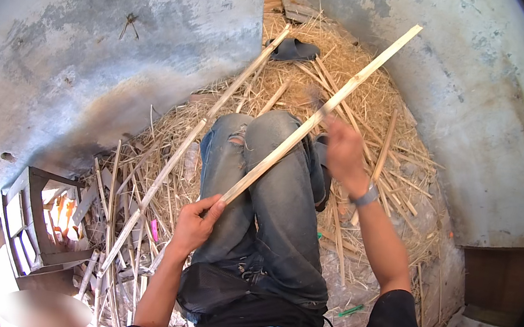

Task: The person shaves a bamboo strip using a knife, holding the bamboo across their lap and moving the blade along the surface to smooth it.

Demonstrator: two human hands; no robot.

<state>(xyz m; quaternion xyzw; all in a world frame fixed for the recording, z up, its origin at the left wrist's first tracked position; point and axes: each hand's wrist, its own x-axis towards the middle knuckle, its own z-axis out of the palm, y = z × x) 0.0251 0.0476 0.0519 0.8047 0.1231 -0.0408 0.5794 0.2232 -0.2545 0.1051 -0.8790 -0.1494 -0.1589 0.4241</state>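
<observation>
A long pale wooden strip [306, 126] slants across my thighs, from low left to high right. My left hand [197, 224] pinches its near end between thumb and fingers. Closed in a fist, my right hand [345, 151] is beside the strip's middle, with a wristband on that wrist. A dark tool [316, 97] juts from the fist toward the strip. It is smeared by motion, so its kind and whether it touches the wood cannot be told. Both knees, in worn jeans [286, 179], are bent beneath the strip.
Wood shavings [374, 99] and several loose sticks [396, 186] cover the floor. Another long stick [166, 171] lies slanted on my left. Grey walls rise at left [160, 33] and right [465, 110]. A dark frame [32, 220] stands at lower left; a dark slipper-like thing [295, 50] lies ahead.
</observation>
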